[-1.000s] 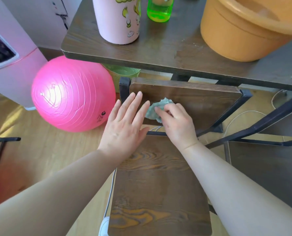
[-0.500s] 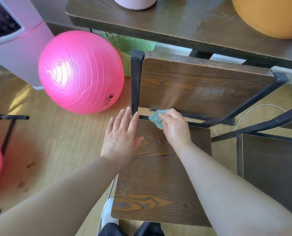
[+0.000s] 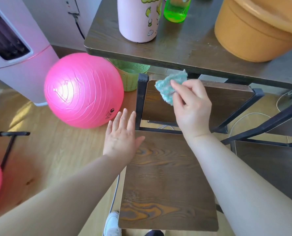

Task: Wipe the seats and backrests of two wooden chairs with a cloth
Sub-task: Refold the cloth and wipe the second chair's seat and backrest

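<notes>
A wooden chair stands in front of me, its seat (image 3: 167,181) dark brown with orange grain and its backrest (image 3: 227,103) set in a black metal frame. My right hand (image 3: 191,109) pinches a small teal cloth (image 3: 169,86) up near the top left corner of the backrest. My left hand (image 3: 121,135) is flat with straight fingers at the back left corner of the seat, thumb over the seat edge. A second chair's seat (image 3: 271,169) shows at the right edge.
A dark table (image 3: 184,50) overhangs the backrest, carrying a pink bottle (image 3: 138,17), a green bottle (image 3: 176,9) and an orange basin (image 3: 257,28). A pink exercise ball (image 3: 82,91) and a green basket (image 3: 129,75) sit on the wooden floor at the left.
My right hand has lifted the cloth from the bottom of the backrest up to its top left corner. The left hand stayed at the seat's back left corner.
</notes>
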The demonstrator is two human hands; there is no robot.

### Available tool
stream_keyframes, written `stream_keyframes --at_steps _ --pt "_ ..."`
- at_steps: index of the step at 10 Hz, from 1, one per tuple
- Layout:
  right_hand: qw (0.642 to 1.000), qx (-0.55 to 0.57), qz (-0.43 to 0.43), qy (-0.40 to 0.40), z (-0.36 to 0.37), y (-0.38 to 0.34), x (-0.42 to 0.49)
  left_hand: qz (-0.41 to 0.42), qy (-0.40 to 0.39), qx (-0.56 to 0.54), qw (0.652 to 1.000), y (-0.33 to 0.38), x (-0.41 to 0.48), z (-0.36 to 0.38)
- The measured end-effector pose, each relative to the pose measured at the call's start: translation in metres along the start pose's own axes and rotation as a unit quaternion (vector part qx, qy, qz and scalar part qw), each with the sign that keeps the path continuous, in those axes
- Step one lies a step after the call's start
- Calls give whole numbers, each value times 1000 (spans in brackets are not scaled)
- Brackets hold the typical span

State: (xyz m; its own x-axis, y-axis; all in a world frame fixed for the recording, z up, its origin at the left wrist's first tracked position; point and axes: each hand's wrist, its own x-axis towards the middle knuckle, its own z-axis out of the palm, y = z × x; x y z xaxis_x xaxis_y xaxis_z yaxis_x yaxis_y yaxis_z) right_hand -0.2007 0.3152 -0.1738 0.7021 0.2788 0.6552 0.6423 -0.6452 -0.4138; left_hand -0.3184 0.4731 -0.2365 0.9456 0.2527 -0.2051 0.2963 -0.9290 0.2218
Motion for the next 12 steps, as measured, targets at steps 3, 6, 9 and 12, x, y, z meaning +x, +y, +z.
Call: stream_keyframes --at_steps 3,6,9,12 --pt "997 -41 -33 -63 48 8 -25 13 -7 -16 1000 -21 9 8" --pt "956 -64 88 -273 103 25 -81 11 -34 -23 999 -41 11 34" --pt "927 -62 131 -347 96 16 -97 28 -27 -33 999 -29 7 36" --pt "937 -59 113 -326 54 18 -108 46 -15 -13 999 -13 -4 21"
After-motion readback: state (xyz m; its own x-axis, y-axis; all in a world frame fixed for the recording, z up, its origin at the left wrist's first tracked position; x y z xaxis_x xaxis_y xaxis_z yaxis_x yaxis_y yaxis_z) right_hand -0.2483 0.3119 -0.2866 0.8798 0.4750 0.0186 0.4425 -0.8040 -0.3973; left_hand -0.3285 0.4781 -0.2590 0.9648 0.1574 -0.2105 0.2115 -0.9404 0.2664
